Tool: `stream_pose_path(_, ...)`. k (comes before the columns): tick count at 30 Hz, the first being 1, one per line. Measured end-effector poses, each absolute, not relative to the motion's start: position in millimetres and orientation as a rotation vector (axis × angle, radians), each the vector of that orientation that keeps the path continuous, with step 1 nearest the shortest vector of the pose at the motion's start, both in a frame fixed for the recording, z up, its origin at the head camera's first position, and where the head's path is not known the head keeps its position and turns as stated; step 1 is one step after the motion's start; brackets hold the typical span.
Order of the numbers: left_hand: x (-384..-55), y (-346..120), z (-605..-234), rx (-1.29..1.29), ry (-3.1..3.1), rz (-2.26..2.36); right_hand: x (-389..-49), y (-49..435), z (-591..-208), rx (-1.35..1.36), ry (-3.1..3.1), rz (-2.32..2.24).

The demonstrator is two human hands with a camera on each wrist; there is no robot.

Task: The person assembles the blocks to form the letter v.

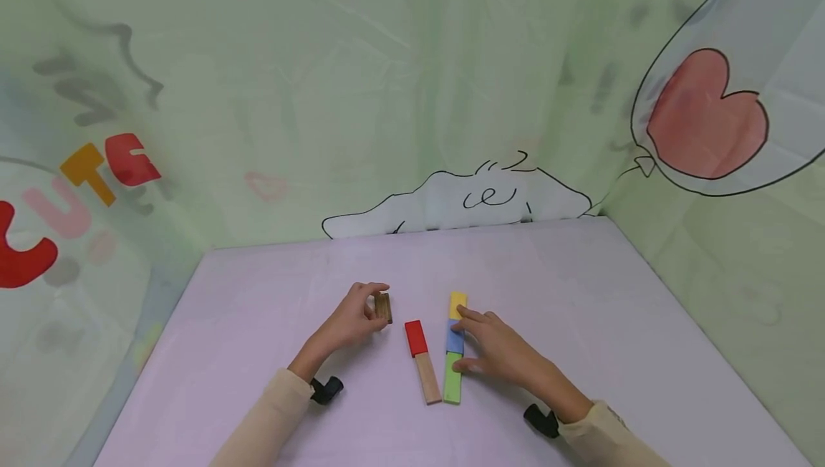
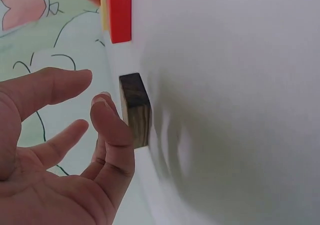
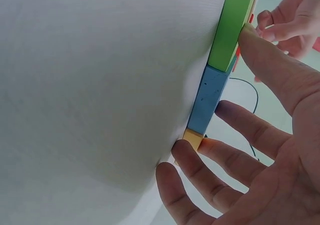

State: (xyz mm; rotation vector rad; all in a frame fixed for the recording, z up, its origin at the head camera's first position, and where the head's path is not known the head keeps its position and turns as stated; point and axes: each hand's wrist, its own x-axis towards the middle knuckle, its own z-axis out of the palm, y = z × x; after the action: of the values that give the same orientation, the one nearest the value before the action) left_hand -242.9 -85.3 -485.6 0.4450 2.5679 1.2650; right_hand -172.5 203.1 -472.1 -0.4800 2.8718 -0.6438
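My left hand [image 1: 353, 316] is beside a dark brown wooden block [image 1: 383, 307], thumb and fingers spread near its two ends. In the left wrist view a bent finger overlaps the block's side, and the gap between thumb and fingers holds nothing. My right hand [image 1: 505, 352] rests along a straight row of three blocks: yellow [image 1: 457, 301], blue [image 1: 455, 338] and green [image 1: 453, 379]. Its thumb [image 3: 267, 60] touches the green block, while its fingers reach to the blue and yellow ones. Left of that row, a red block [image 1: 416, 338] lies end to end with a light wooden block [image 1: 428, 379].
The blocks lie on a pale lilac table [image 1: 258, 295]. A printed green cloth [image 1: 309, 94] stands behind and at both sides, with letters and a heart balloon on it. Each wrist wears a small black camera [image 1: 327, 390].
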Motion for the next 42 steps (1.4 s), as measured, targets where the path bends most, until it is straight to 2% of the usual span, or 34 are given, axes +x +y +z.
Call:
stream_pose_path(9, -250, -93, -491, 0.388, 2.51, 1.291, -173, 204, -473, -0.507, 2.876, -0.634)
stream_pose_path(42, -270, -105, -495, 0.464, 2.431, 1.107, -173, 202, -471, -0.475, 2.878, -0.626)
